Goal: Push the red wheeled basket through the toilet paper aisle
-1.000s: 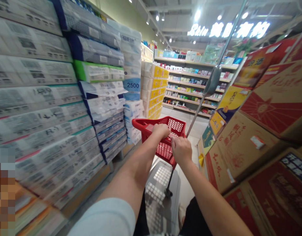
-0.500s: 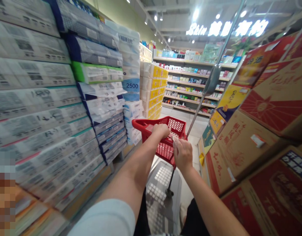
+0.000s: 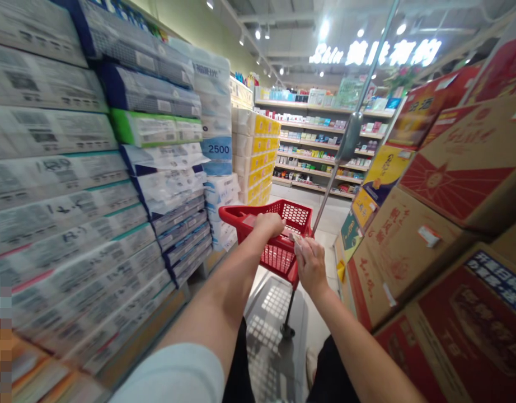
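Observation:
In front of me stands a red plastic shopping cart [image 3: 278, 258] with a perforated basket, which looks bare inside where it shows. My left hand [image 3: 270, 225] is closed around the middle of its handle [image 3: 237, 215]. My right hand [image 3: 312, 263] is closed at the handle's right end, and a small whitish crumpled scrap [image 3: 295, 240] shows by its fingertips; its kind I cannot make out. A tall metal pole [image 3: 325, 196] with a grey oval piece [image 3: 350, 139] rises at the cart's right side. The cart's wheel [image 3: 287, 331] rests on the floor.
Stacked wrapped paper packs [image 3: 65, 207] line the left side, with yellow-and-white packs [image 3: 258, 151] farther on. Cardboard cartons [image 3: 404, 246] are piled close on the right. Ahead are shelves [image 3: 320, 140] of small boxed goods under a lit sign [image 3: 375, 53].
The stacks, cartons and shelves have shifted slightly left in view, and the near packs look a little closer. Both hands keep the same places on the cart.

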`<state>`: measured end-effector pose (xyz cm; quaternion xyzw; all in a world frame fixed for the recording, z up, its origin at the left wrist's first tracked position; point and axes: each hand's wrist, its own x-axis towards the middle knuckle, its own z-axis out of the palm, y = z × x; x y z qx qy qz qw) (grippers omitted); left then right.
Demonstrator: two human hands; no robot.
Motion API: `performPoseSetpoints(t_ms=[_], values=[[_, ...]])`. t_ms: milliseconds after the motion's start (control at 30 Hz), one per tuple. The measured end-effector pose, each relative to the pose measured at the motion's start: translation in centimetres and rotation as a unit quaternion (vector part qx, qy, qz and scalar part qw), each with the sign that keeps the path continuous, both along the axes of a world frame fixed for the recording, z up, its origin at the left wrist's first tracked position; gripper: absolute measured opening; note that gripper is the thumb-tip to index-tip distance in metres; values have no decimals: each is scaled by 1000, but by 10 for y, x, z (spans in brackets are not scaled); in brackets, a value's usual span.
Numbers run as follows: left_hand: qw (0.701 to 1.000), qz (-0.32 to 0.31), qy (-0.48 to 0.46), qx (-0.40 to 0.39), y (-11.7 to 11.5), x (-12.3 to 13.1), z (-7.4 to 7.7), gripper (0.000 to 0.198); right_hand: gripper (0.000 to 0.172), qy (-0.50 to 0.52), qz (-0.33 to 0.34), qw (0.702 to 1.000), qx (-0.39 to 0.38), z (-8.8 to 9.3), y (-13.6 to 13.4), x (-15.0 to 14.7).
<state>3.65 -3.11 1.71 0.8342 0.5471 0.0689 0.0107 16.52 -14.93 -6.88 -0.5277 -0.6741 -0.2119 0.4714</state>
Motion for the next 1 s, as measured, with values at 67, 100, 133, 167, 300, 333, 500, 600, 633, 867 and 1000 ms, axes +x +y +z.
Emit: performPoseSetpoints(t_ms=[67,100,133,167,300,333,500,600,633,867,1000], values=[[1000,1,1,0,-1,-1,1,52,30,-13,22,998,-58,9,5,7],[1000,2,1,0,-1,-1,2,53,31,-18,35,994,-104,16,10,12],[1000,4,2,0,-2,-1,2,54,34,-18,55,987,-149,22,15,17],[1000,5,2,0,-3,0,3,55,37,-8,71,980,-183,28,19,20],[1000,7,7,-2,-5,1,4,54,38,82,82,983,-143,20,20,22],[1000,7,8,-1,-5,1,4,53,38,111,75,986,-101,13,17,20],[1000,8,3,-7,-1,-5,4,52,37,119,65,987,-89,12,6,17],[1000,8,4,-8,0,-9,3,53,37,58,56,972,-221,32,17,21],[1000,7,4,-8,0,-9,3,53,37,52,58,967,-244,36,20,21],[1000,11,-4,-10,0,-12,2,52,35,119,64,990,-37,-7,10,8],[1000,13,-5,-12,1,-16,3,51,30,-1,21,1000,10,-14,-2,10]])
